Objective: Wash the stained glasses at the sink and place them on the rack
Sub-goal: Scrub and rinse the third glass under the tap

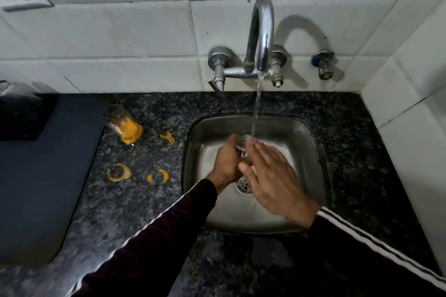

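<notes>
Over the steel sink point(311, 159), my left hand point(226, 164) grips a clear glass point(242, 146) under the running water from the chrome tap point(261, 38). My right hand point(270, 176) is flat with its fingers spread, pressed against the glass's right side. Most of the glass is hidden between the hands. A second glass point(123, 124), smeared with orange residue at its base, stands on the dark granite counter point(144, 200) left of the sink.
Orange stain rings point(118, 172) and smears mark the counter between the stained glass and the sink. A dark grey mat point(43, 176) covers the left side, with a black object point(21, 116) on its far corner. A tiled wall rises behind and at right.
</notes>
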